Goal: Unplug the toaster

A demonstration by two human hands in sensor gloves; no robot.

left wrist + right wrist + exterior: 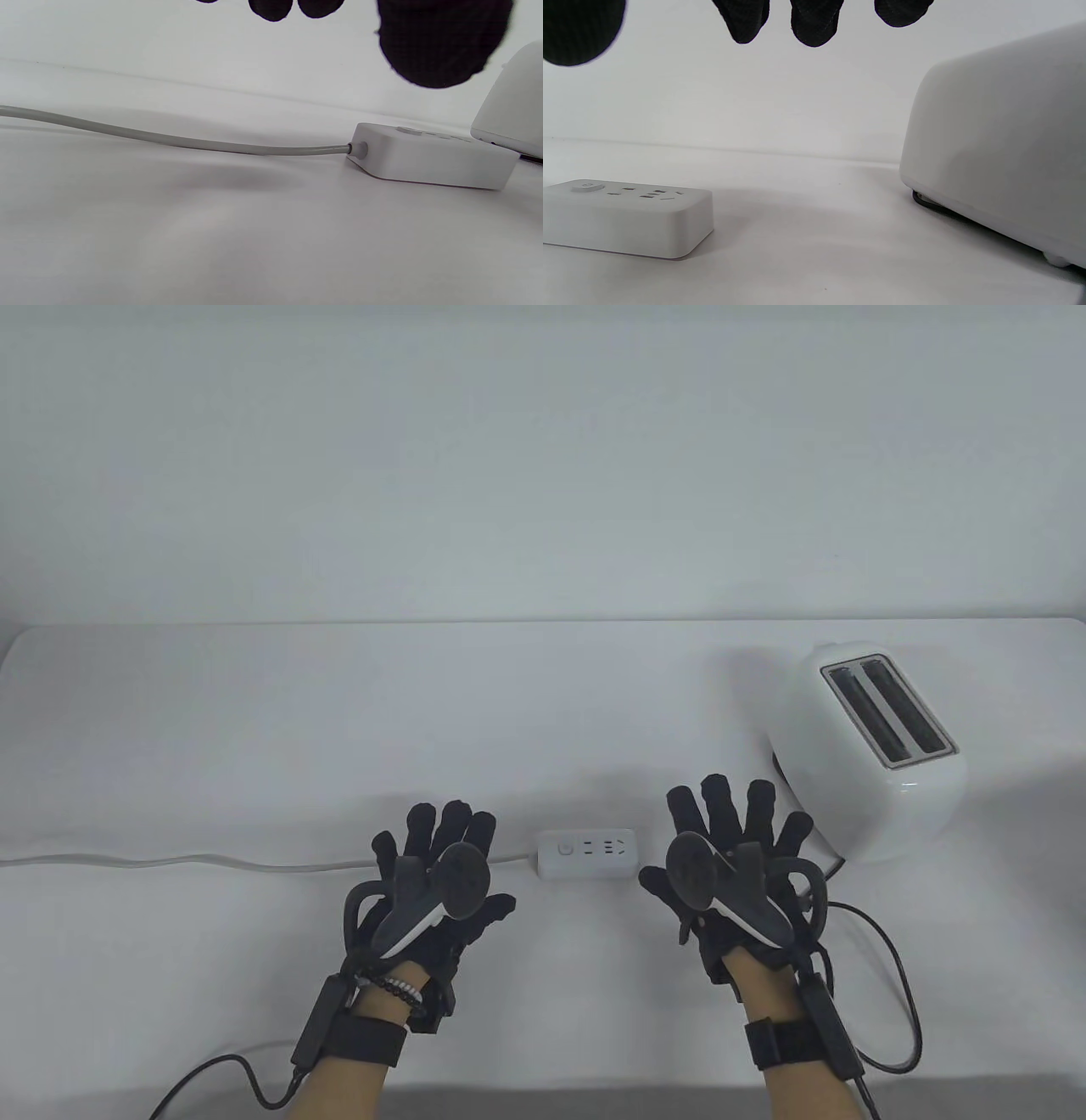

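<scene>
A white two-slot toaster (pixel 874 746) stands at the right of the table. A white power strip (pixel 587 853) lies between my hands, and its sockets show no plug in them. My left hand (pixel 437 848) is open with fingers spread, just left of the strip. My right hand (pixel 734 840) is open with fingers spread, between the strip and the toaster. Neither hand holds anything. A black cord (pixel 899 976) loops on the table right of my right wrist; no plug is in sight. In the right wrist view the strip (pixel 628 220) and the toaster (pixel 1001 148) lie below my fingertips (pixel 814 21).
The strip's grey-white cable (pixel 212 863) runs left across the table to its edge, and shows in the left wrist view (pixel 169 140) entering the strip (pixel 428 159). A white wall rises behind the table. Black glove cables trail off both wrists at the front edge.
</scene>
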